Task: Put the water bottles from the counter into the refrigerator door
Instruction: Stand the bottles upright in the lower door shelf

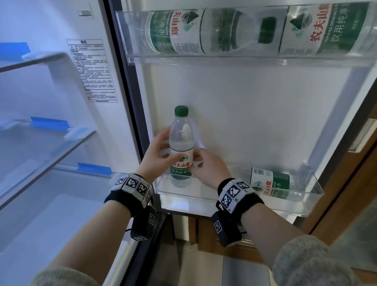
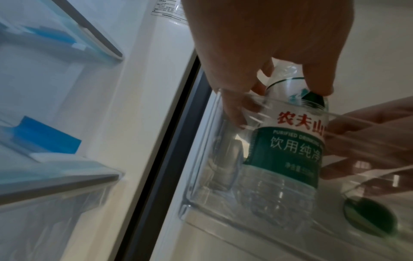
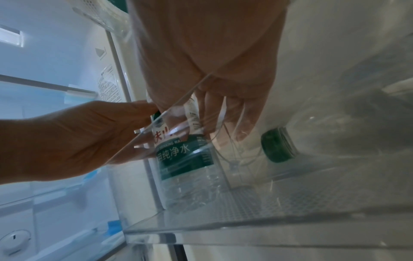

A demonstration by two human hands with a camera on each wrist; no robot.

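Head view: Three water bottles already lie on their sides in the door: two in the upper door bin (image 1: 196, 58) and one lying bottle (image 1: 273, 183) at the right of the lower door bin (image 1: 315, 195). A fourth, the upright bottle (image 1: 181, 148), stands at the left end of the lower bin, its base inside the bin wall. The surface is out of view, so any remaining bottles cannot be counted. The left hand (image 1: 155, 157) wraps the upright bottle from the left; the right hand (image 1: 205, 169) clasps it from the right, at label height. Both forearms reach forward, wrists level.

Left wrist view: The left fingers (image 2: 234, 113) curl around the bottle above the label. The bottle's base appears seated on the bin floor.

Right wrist view: The right fingers (image 3: 212, 109) curve behind the bottle. Judgement: placement is nearly complete; release remains.
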